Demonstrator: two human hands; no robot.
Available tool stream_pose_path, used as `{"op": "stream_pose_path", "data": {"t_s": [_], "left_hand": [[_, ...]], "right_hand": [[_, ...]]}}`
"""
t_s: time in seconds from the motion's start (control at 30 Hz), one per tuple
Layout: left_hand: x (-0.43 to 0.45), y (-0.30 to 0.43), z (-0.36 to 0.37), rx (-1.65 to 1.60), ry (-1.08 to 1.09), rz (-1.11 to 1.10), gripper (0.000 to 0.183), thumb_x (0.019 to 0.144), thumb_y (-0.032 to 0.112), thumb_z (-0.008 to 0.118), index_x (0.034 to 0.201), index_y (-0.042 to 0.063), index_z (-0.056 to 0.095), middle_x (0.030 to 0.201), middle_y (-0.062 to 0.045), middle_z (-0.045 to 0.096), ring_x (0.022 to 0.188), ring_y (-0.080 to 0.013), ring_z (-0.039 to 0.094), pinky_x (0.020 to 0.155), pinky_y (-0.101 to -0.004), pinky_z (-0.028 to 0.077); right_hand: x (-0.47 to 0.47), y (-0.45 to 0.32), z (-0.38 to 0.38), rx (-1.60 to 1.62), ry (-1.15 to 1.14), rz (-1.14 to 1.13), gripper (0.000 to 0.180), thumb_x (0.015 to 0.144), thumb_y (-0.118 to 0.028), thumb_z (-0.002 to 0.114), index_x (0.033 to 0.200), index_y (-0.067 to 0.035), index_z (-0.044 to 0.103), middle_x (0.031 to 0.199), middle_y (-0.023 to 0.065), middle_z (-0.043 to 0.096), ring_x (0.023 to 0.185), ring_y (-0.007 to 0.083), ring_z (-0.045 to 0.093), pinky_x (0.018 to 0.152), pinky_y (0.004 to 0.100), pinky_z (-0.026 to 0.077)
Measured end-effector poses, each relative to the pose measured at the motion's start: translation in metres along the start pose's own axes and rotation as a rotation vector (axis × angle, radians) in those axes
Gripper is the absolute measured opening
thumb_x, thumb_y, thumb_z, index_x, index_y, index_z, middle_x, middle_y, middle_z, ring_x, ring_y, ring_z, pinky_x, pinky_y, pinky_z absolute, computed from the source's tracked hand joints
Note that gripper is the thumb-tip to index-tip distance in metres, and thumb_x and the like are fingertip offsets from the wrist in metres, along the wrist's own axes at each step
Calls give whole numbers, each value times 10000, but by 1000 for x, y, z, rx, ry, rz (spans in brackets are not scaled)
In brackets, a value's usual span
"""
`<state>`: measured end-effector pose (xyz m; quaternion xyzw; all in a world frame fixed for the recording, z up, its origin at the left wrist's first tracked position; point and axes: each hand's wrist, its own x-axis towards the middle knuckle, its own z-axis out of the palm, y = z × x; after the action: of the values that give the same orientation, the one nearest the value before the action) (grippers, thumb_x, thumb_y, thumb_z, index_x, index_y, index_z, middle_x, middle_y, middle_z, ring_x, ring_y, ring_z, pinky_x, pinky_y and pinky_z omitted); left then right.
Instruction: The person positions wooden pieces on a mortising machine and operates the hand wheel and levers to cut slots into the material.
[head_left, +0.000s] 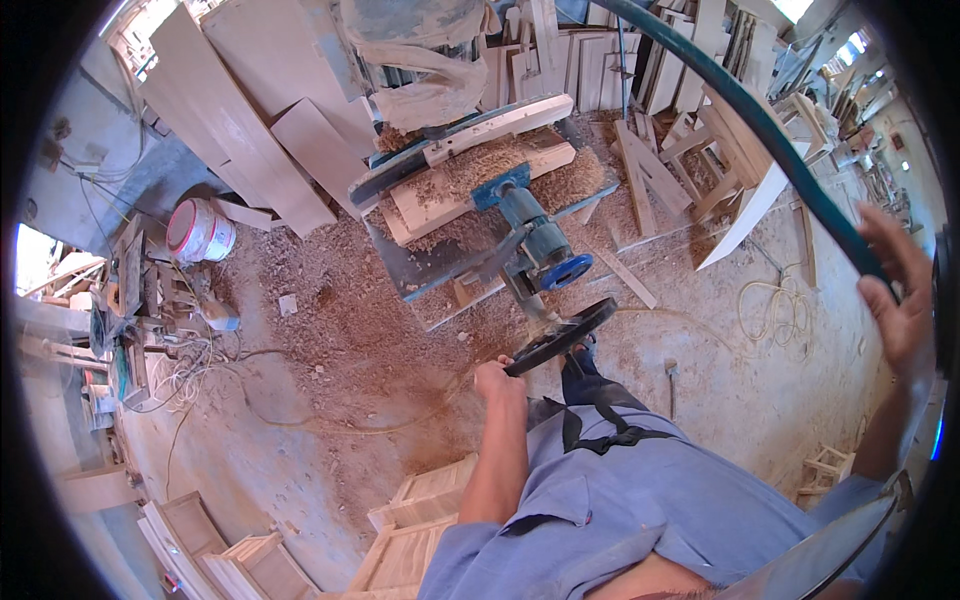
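My left hand (500, 377) grips the rim of a black handwheel (564, 336) on a blue woodworking machine (541, 236). A smaller blue handwheel (566, 271) sits just beyond it. On the machine's table lies a pale wooden block (431, 214) among heaped wood shavings (487, 172), beside a long wooden fence (502, 131). Off to the right, my right hand (900, 289) is raised by the lower end of a thick green hose (787, 150), fingers spread and slightly curled; whether it touches the hose is unclear.
Boards (240, 135) lean behind the machine at the left, near a white bucket with a red rim (201, 231). Wooden frames (720, 157) stand at the right. A coiled yellow cord (776, 307) lies on the floor. Panelled wooden pieces (420, 502) are near my left elbow.
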<state>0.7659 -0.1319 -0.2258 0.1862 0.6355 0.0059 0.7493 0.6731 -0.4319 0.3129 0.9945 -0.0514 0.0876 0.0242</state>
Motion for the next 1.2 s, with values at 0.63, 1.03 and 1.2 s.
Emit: {"op": "stream_pose_path", "data": {"t_s": [0.63, 1.03, 1.2], "left_hand": [[1, -11, -3, 17, -49, -5, 168, 737, -139, 417, 817, 8, 426, 793, -127, 462, 639, -265, 515, 541, -351, 460], [-8, -9, 3, 10, -30, -18, 260, 774, -151, 386, 979, 1, 437, 930, -152, 473, 682, -248, 530, 543, -318, 452], [-36, -6, 8, 64, -20, 35, 316, 787, -134, 403, 1071, 2, 436, 943, -144, 477, 690, -248, 541, 562, -346, 465]], "right_hand": [[-49, -25, 352, 469, -232, 326, 713, 766, -49, 651, 1416, -52, 358, 956, 280, 643, 820, 481, 639, 706, 544, 504], [10, -18, -22, 132, 146, 83, 533, 908, -146, 632, 1423, -95, 507, 1090, 128, 651, 928, 210, 646, 830, 349, 553], [-35, -21, 108, 533, -82, 207, 588, 791, -59, 632, 1364, -41, 502, 934, 171, 680, 832, 322, 678, 763, 412, 542]]}}
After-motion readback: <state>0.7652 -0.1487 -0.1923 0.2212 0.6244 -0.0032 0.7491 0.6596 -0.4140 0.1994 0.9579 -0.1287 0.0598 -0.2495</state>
